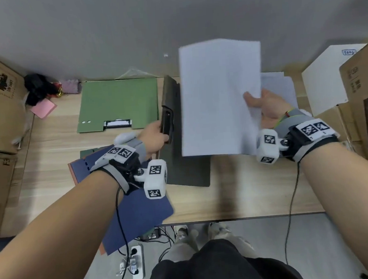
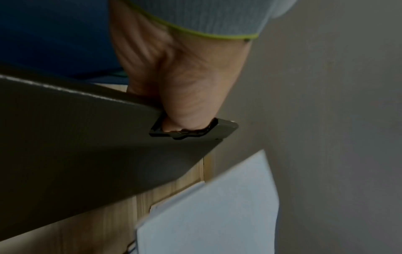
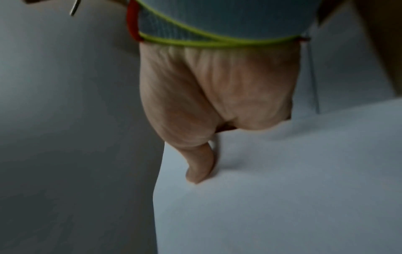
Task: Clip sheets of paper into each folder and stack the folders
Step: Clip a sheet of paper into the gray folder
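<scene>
A dark grey folder [image 1: 187,171] lies open on the wooden desk, its left cover [image 1: 170,97] raised nearly upright. My left hand [image 1: 157,136] grips the black clip [image 1: 167,124] on that raised cover; in the left wrist view the thumb [image 2: 187,110] presses into the clip [image 2: 182,133]. My right hand [image 1: 265,108] pinches a bundle of white paper sheets [image 1: 217,96] by its right edge and holds it lifted over the folder's right half. The right wrist view shows the thumb [image 3: 200,165] on top of the sheets [image 3: 282,189].
A closed green folder [image 1: 118,102] lies at the back left. A blue folder [image 1: 136,217] on an orange one overhangs the desk's front edge under my left arm. More white paper [image 1: 281,86] lies at the right. Cardboard boxes [image 1: 0,103] flank the desk; pink notes [image 1: 43,108] sit back left.
</scene>
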`<move>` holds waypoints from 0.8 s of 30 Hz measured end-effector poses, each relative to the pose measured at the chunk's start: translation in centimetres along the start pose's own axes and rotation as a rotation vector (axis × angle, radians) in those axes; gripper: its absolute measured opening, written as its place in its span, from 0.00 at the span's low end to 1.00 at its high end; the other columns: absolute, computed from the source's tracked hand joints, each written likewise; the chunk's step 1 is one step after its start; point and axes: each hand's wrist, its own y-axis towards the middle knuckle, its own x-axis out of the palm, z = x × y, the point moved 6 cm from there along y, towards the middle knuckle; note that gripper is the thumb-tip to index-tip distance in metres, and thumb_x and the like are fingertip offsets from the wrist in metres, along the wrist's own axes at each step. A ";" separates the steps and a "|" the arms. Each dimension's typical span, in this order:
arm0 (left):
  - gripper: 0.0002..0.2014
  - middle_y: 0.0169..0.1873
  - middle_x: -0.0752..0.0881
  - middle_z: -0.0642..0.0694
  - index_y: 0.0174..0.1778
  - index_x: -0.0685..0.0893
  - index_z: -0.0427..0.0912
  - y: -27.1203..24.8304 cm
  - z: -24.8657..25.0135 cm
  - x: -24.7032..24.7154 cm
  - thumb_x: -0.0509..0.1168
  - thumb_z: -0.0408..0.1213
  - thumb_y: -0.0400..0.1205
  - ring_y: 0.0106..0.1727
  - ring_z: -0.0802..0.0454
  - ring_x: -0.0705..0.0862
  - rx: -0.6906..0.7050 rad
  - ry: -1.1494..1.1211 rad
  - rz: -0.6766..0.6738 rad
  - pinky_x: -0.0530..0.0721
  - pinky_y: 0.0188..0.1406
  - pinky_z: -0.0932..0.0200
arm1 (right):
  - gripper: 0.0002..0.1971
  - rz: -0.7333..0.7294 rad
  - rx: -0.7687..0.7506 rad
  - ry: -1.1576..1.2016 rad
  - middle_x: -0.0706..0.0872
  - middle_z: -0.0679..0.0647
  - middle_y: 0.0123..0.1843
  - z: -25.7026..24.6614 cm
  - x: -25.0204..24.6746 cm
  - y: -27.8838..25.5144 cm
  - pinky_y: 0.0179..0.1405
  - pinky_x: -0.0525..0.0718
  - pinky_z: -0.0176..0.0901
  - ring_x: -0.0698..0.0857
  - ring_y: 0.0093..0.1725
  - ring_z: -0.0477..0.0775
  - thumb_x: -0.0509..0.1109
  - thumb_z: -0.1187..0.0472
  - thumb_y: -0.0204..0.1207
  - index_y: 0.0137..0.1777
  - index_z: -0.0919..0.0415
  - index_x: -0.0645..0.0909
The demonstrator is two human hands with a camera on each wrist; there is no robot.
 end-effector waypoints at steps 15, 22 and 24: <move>0.18 0.57 0.86 0.41 0.70 0.78 0.46 -0.6 -2.3 2.0 0.58 0.27 0.85 0.52 0.42 0.86 -0.015 -0.060 -0.081 0.86 0.45 0.54 | 0.25 0.375 0.313 -0.761 0.74 0.62 0.77 12.3 -10.7 0.5 0.71 0.72 0.51 0.75 0.74 0.65 0.64 0.59 0.84 0.79 0.67 0.67; 0.12 0.38 0.74 0.55 0.48 0.75 0.50 1.0 -7.0 6.8 0.57 0.25 0.86 0.44 0.48 0.77 -0.156 0.036 -0.022 0.80 0.41 0.63 | 0.19 0.422 0.210 -0.743 0.81 0.61 0.69 13.2 -12.1 1.1 0.61 0.75 0.46 0.80 0.68 0.64 0.61 0.64 0.84 0.74 0.67 0.74; 0.12 0.43 0.79 0.50 0.62 0.78 0.41 1.3 -7.8 7.0 0.57 0.27 0.85 0.51 0.46 0.75 -0.191 0.130 0.025 0.78 0.53 0.52 | 0.18 0.425 0.166 -0.763 0.82 0.61 0.68 12.6 -12.3 1.1 0.59 0.74 0.43 0.80 0.67 0.64 0.61 0.64 0.84 0.72 0.66 0.75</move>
